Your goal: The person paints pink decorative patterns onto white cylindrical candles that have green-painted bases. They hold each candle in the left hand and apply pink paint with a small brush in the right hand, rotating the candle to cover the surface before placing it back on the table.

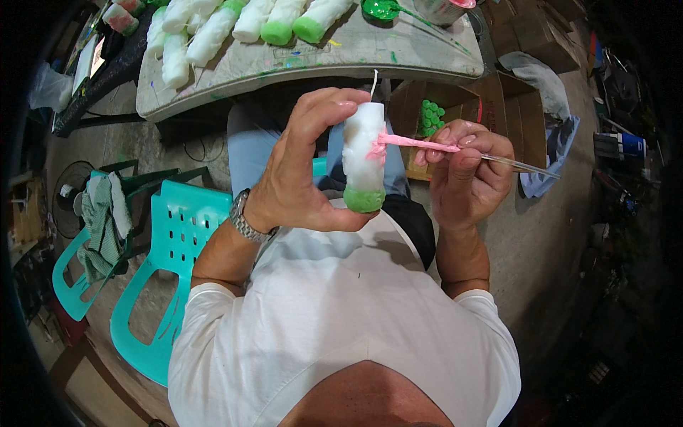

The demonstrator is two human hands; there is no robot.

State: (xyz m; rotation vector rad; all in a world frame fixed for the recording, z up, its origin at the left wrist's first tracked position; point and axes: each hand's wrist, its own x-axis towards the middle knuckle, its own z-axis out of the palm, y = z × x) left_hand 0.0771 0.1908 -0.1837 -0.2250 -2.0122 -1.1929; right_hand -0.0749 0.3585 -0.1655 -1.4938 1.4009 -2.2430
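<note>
My left hand (304,171) grips a white molded pillar candle (363,144) upright between its fingertips at the top and the thumb at the green base. A white wick rises from its upper end. My right hand (469,171) pinches a thin clear-handled paintbrush (421,142), whose near part is coated in pink paint. The brush tip touches the candle's right side, where a pink patch (376,150) shows. On the table beyond lie several white candles (212,37), some with green ends, and a dish of green paint (380,9) with a stick or brush in it.
The paint-spotted table (320,61) has its near edge just beyond my hands. A container with a pink rim (445,10) stands at its right. Below are cardboard boxes (520,117), one holding green pieces (431,117). Green plastic chairs (176,213) stand left; a cloth (101,229) hangs on one.
</note>
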